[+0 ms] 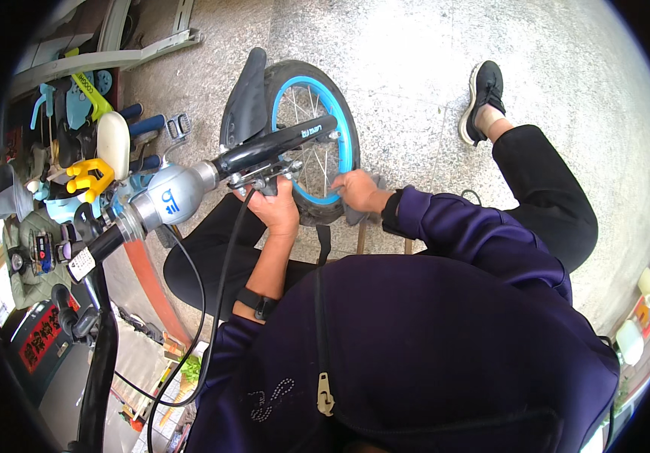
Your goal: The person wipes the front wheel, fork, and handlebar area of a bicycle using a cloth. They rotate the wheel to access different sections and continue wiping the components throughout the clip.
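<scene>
A small bicycle is in front of me, its front wheel [350, 124] pointing away, with a black tyre, bright blue rim and thin spokes. My left hand [279, 210] is closed at the front brake [264, 175], just beside the tyre; some of its fingertips are hidden behind the brake parts. On the wheel's right side, my right hand [360, 190] grips a grey cloth [355, 217] against the rim and tyre. The black fork [279, 145] runs from the silver head tube [176, 195] to the hub. A black mudguard [248, 102] sits over the tyre.
Black handlebars [98, 332] and looping cables [223, 283] are close on my left. Children's ride-on toys, including a yellow part [91, 177], crowd the left side beside a metal rail [113, 64]. My shoe [483, 98] rests on the speckled floor [415, 68].
</scene>
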The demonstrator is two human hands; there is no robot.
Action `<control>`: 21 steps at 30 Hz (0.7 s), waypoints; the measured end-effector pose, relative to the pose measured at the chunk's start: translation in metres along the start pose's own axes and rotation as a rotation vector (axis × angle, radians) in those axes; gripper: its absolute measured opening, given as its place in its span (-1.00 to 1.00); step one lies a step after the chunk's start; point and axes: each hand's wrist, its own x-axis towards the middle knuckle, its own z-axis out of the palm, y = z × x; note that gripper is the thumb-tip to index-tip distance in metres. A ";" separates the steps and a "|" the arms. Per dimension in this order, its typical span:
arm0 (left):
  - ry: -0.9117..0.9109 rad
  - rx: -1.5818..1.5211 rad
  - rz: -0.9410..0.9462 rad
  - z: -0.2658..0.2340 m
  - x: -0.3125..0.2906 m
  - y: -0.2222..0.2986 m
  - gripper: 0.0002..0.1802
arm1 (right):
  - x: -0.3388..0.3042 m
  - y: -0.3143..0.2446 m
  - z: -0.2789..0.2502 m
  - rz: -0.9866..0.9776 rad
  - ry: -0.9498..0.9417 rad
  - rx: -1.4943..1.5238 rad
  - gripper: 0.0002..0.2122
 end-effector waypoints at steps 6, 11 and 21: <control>-0.005 0.001 0.032 0.002 0.003 0.000 -0.45 | -0.017 -0.046 -0.009 0.095 0.028 0.234 -0.84; -0.006 -0.040 -0.018 0.001 -0.001 -0.003 -0.36 | -0.015 -0.081 -0.015 0.129 0.061 0.544 -0.83; -0.032 0.056 0.010 -0.003 -0.004 -0.004 -0.36 | -0.015 -0.033 -0.007 -0.395 0.095 0.167 -0.86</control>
